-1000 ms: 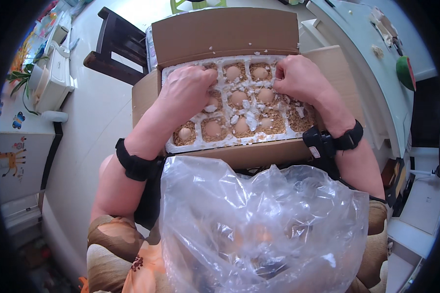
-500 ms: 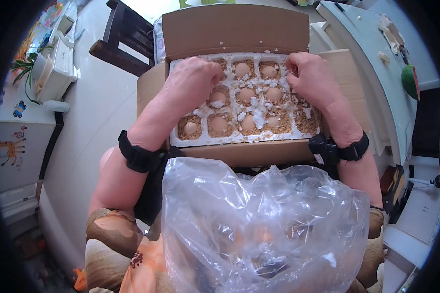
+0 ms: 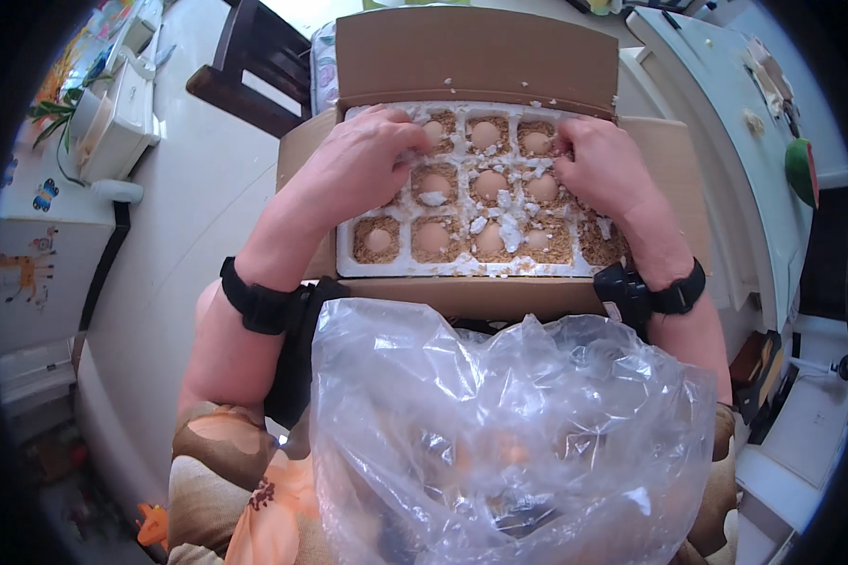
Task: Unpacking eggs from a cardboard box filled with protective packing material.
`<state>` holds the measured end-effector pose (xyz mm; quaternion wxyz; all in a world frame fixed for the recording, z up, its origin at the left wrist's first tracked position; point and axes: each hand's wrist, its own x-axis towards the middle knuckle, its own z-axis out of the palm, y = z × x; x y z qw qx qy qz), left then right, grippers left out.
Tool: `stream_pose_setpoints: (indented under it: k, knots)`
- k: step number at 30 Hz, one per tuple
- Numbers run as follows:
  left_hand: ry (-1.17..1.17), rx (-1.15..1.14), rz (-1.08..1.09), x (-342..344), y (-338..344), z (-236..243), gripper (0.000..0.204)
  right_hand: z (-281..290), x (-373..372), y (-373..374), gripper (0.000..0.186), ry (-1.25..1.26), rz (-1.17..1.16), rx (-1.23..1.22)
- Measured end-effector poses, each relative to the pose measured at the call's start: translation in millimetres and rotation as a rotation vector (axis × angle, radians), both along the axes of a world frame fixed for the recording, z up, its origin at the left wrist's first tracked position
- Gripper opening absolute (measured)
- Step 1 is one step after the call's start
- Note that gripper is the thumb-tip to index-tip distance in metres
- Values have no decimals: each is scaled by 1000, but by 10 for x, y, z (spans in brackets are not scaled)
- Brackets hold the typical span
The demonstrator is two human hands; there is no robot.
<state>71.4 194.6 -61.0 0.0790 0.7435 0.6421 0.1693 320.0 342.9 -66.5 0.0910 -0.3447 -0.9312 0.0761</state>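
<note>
A white foam tray point(image 3: 462, 269) with square wells sits inside an open cardboard box point(image 3: 481, 56). Brown eggs point(image 3: 490, 185) rest in the wells, bedded in tan husks point(image 3: 561, 247), with white foam crumbs point(image 3: 509, 229) scattered over them. My left hand point(image 3: 372, 160) is closed at the tray's left side, fingers curled down by the upper left wells. Over the right column, my right hand point(image 3: 605, 168) is also closed, its fingertips beside the far-row egg point(image 3: 536, 143). What either hand pinches is hidden under the fingers.
A crumpled clear plastic bag point(image 3: 509, 433) lies in front of me, nearer than the box. Behind the box at left stands a dark wooden chair point(image 3: 250, 71). A pale table point(image 3: 725, 122) with a watermelon piece point(image 3: 801, 173) is at right. Black bands circle both wrists.
The whole view has shifted a little. My left hand has drawn slightly left, uncovering more of a far-row egg. My right hand has come slightly left, closer to the far-row egg beside it.
</note>
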Motion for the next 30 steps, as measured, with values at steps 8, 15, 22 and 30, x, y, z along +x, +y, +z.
stream_pose_setpoints:
  k: [8, 15, 22, 30]
  knots:
    - [92, -35, -14, 78, 31, 53, 28, 138, 82, -74, 21, 28, -35, -16]
    - [132, -38, -50, 28, 78, 34, 27, 25, 83, -67, 21, 52, -8, -91]
    - [170, -29, -50, -41, 157, 55, 23, 61, 87, -75, 12, 30, -59, -19]
    - [64, -9, -88, -46, 149, -15, 14, 28, 76, -117, 11, 63, 1, -43]
